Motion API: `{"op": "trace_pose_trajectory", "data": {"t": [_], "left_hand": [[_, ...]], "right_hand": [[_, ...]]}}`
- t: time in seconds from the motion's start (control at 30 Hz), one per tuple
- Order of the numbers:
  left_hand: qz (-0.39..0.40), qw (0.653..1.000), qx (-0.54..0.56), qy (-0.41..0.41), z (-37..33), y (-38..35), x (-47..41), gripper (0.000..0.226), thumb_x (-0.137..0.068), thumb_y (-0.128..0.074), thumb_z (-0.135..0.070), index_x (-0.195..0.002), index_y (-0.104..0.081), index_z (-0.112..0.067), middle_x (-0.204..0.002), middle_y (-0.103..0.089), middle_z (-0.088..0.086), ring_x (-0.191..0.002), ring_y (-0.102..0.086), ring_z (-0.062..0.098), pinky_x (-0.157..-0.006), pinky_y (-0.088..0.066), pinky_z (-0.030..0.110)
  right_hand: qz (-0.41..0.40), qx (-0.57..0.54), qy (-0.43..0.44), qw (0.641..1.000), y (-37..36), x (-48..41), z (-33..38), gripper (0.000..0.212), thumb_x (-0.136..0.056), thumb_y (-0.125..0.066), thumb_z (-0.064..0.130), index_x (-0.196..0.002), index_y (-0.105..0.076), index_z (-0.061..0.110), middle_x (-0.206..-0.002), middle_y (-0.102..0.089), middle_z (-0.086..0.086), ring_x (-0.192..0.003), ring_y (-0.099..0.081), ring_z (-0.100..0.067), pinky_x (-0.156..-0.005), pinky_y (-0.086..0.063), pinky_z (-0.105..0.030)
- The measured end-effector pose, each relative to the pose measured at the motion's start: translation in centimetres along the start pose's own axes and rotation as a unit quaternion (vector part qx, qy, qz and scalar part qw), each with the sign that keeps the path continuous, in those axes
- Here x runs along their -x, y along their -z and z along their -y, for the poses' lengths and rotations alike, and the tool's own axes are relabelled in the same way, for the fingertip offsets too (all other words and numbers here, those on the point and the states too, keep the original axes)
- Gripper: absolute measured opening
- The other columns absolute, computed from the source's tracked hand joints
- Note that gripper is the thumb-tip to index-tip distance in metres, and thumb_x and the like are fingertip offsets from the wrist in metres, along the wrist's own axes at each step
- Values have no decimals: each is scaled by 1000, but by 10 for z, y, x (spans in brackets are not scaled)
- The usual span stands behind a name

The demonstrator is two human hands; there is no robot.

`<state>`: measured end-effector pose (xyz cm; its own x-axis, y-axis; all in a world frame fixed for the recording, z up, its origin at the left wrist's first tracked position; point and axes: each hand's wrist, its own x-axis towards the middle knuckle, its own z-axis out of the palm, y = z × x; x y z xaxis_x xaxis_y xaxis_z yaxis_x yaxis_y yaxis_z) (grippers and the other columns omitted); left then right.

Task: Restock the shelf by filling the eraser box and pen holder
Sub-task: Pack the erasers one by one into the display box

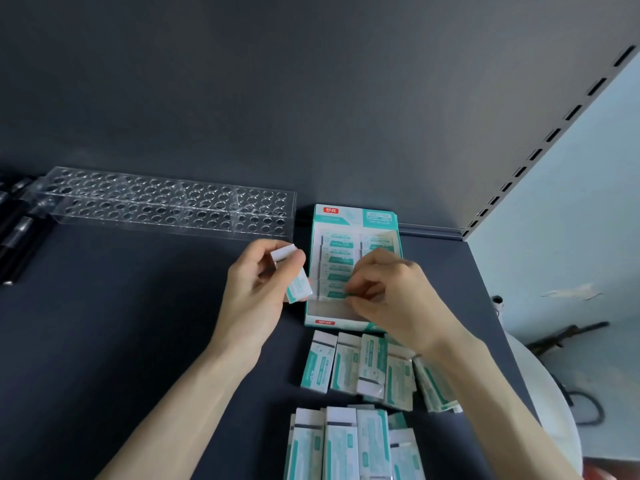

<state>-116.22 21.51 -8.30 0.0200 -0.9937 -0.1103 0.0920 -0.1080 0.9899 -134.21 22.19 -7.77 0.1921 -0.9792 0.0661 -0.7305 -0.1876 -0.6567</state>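
**A:** What is lying nearest?

**B:** Loose erasers (346, 441) are lying in two rows on the shelf (138, 341), just in front of the eraser box (346, 213).

**A:** And the hands?

**B:** The left hand (254, 289) is gripping a spare eraser (298, 288) between thumb and curled fingers, just left of the box. The right hand (388, 292) is reaching into the box, its fingertips seemingly pinching the front eraser (332, 293) of the left column.

**A:** How are they likely handling?

**B:** I'm judging them light and firm. The glossy wrappers are probably making them slippery, so pinching the long edges should suit better than the flat faces. The cardboard box is looking flimsy and may be sliding under a push.

**A:** Farther back?

**B:** The clear pen holder (166, 202) is standing unfilled against the back panel, with black pens (15, 233) lying at its left end.
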Motion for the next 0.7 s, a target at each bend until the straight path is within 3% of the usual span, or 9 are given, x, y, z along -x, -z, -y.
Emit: {"op": "trace_pose_trajectory", "data": {"t": [0.1,0.23,0.3,0.4,0.47,0.53,0.6,0.7], "left_hand": [[2,1000,-8,-5,0,0,1,10,-86,-65,-20,-94,-62,-14,-73,-66,-11,-74,-62,3,-64,-52,22],[9,999,1,-31,-1,-1,4,12,-83,-68,-15,-93,-65,-10,-73,-65,-6,-67,-58,1,-58,-45,13],[16,999,9,-48,-3,0,5,11,-82,-69,-13,-91,-66,-8,-69,-64,-8,-61,-53,-2,-56,-40,9],[34,997,47,-51,-7,0,7,12,-79,-70,-10,-89,-65,-6,-66,-65,-11,-57,-54,-2,-54,-40,9],[52,995,60,-60,-9,-2,9,20,-74,-71,-17,-90,-64,-6,-67,-67,-7,-57,-54,3,-53,-41,14],[73,993,68,-65,-8,-3,11,26,-72,-71,-21,-91,-63,-5,-75,-70,1,-61,-57,10,-59,-47,18],[101,990,66,-73,-6,-4,12,24,-77,-74,-19,-94,-63,-5,-88,-71,10,-69,-62,15,-70,-52,25],[129,986,42,-95,-4,-3,14,19,-79,-71,-16,-96,-68,-7,-97,-70,13,-85,-67,20,-81,-54,28]], "right_hand": [[-12,-2,-5,1000,-1,1,-1,8,-75,-76,7,-80,-73,12,-92,-55,8,-69,-60,-7,-75,-54,-30],[3,13,-6,1000,1,0,1,11,-74,-77,9,-84,-73,12,-93,-50,8,-65,-57,-1,-70,-49,-14],[11,3,-22,1000,5,-1,3,16,-73,-78,14,-88,-72,15,-94,-49,9,-67,-56,-4,-68,-47,-13],[1,-107,-43,993,16,2,9,17,-75,-78,21,-90,-70,20,-90,-58,9,-73,-58,-11,-67,-45,-17],[28,-227,-63,971,22,6,15,22,-77,-75,27,-94,-68,15,-90,-68,0,-76,-63,-14,-70,-50,-22],[54,-321,-66,943,25,10,22,26,-79,-70,26,-94,-65,5,-88,-71,-10,-73,-67,-18,-71,-54,-24],[53,-370,-64,925,26,14,25,22,-78,-63,21,-88,-63,2,-79,-70,-10,-69,-68,-20,-68,-55,-23],[15,-374,-52,926,26,20,20,19,-72,-67,15,-86,-63,2,-81,-72,-7,-73,-68,-20,-73,-55,-24]]}}
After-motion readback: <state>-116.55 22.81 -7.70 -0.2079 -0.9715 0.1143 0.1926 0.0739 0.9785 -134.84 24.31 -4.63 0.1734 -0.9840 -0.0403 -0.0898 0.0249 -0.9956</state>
